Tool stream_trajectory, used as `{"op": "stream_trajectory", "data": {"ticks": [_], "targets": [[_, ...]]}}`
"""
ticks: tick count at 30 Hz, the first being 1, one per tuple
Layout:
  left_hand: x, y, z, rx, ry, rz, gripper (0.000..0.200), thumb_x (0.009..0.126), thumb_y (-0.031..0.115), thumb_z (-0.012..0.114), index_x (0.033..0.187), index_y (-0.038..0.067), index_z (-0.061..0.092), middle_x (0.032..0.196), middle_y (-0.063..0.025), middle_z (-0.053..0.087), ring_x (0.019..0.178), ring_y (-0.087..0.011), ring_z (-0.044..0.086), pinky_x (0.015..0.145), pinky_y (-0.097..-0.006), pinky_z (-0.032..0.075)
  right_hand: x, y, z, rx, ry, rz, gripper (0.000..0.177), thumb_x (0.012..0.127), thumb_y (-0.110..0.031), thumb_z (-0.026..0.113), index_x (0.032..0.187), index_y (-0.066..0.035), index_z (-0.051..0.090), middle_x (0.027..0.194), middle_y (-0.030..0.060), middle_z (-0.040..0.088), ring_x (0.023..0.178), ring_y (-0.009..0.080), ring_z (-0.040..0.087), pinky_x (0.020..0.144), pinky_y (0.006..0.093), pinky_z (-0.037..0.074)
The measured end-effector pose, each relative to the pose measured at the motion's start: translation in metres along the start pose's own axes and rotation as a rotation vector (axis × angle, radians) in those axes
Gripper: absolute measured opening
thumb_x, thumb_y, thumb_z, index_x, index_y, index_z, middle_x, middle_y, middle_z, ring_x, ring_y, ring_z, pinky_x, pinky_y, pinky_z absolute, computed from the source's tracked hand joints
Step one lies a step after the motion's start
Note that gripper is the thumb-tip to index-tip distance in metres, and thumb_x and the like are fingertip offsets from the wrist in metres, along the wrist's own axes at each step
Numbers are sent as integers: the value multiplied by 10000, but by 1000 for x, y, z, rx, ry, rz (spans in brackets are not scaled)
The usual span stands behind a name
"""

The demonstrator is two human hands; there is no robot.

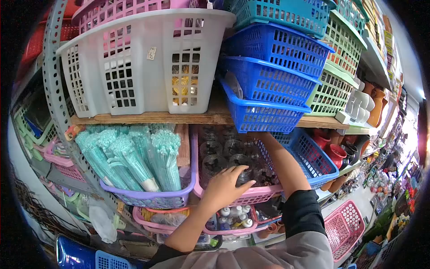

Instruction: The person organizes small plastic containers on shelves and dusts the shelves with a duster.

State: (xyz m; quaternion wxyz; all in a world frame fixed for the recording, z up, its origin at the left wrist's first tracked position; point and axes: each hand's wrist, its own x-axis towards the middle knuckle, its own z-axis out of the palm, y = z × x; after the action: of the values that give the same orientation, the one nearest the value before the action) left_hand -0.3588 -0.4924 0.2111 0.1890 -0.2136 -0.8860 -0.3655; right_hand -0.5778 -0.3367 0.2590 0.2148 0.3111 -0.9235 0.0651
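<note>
My left hand (pixel 228 187) reaches over the front edge of a pink basket (pixel 262 193). Its fingers are spread, with the thumb and fingertips at the side of a clear glass jar (pixel 239 162). Several more glass jars stand in rows inside that basket. My right hand (pixel 259 136) reaches in toward the back of the jars, just below the lowest blue basket (pixel 264 117). Its fingers are hidden under the shelf and that basket, so I cannot tell what they hold.
A purple basket (pixel 154 198) of turquoise bundles (pixel 127 154) stands left of the jars. Above runs a wooden shelf (pixel 179 118) with a white basket (pixel 148 54). At right are a light blue basket (pixel 329 179) and red vases (pixel 335 153). Small bottles (pixel 235 217) sit below.
</note>
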Motion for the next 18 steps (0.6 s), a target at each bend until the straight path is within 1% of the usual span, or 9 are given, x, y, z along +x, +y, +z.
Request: {"op": "stream_trajectory", "data": {"ticks": [7, 10, 11, 12, 13, 14, 15, 18], "targets": [[0, 2, 0, -1, -25, 5, 503, 845, 416, 639, 1212, 83, 556, 1162, -152, 618, 1055, -331, 596, 896, -411, 476, -9, -12, -5, 46, -22, 30, 688, 728, -623, 633, 1230, -155, 585, 1199, 168, 591, 1140, 338, 534, 962, 453, 434], [0, 2, 0, -17, -28, 17, 504, 840, 415, 647, 1208, 80, 561, 1156, -150, 621, 1050, -331, 599, 890, -405, 481, -5, -27, -4, 59, -20, 42, 667, 739, -613, 629, 1221, -153, 591, 1184, 169, 598, 1126, 338, 543, 953, 453, 440], [1, 1, -1, -20, -30, 12, 505, 838, 414, 651, 1207, 80, 563, 1152, -149, 623, 1047, -330, 601, 887, -403, 483, -36, -17, -1, 64, -17, 41, 660, 743, -609, 627, 1218, -152, 593, 1180, 170, 600, 1122, 338, 546, 950, 454, 442], [1, 1, -2, -17, -29, 14, 505, 838, 414, 651, 1207, 80, 563, 1152, -149, 623, 1047, -330, 601, 887, -403, 483, -15, -31, -4, 69, -15, 40, 654, 746, -606, 625, 1215, -152, 595, 1175, 170, 603, 1117, 338, 549, 948, 454, 444], [1, 2, -2, -20, -24, 11, 505, 837, 418, 650, 1205, 82, 565, 1151, -149, 623, 1049, -331, 600, 888, -404, 482, -10, -35, -6, 73, -17, 39, 647, 750, -603, 624, 1212, -151, 597, 1170, 171, 605, 1113, 338, 551, 945, 454, 445], [0, 2, -2, -23, -21, 5, 506, 837, 423, 649, 1204, 85, 567, 1150, -148, 624, 1052, -331, 599, 889, -404, 481, -33, -26, -5, 80, -22, 39, 640, 753, -599, 622, 1209, -150, 599, 1165, 171, 607, 1108, 338, 554, 942, 454, 447], [-1, 2, -2, -25, -23, 1, 506, 837, 423, 649, 1204, 85, 567, 1150, -148, 624, 1052, -331, 599, 889, -404, 481, -21, -35, -7, 86, -27, 38, 634, 757, -596, 620, 1207, -150, 601, 1160, 171, 609, 1103, 338, 557, 939, 454, 449], [-1, 2, -1, -1, -3, 9, 499, 840, 425, 644, 1204, 93, 568, 1140, -149, 626, 1043, -336, 601, 879, -407, 483, -17, -45, -10, 102, -35, 34, 614, 768, -586, 615, 1198, -148, 608, 1146, 173, 616, 1090, 338, 566, 930, 454, 455]]}}
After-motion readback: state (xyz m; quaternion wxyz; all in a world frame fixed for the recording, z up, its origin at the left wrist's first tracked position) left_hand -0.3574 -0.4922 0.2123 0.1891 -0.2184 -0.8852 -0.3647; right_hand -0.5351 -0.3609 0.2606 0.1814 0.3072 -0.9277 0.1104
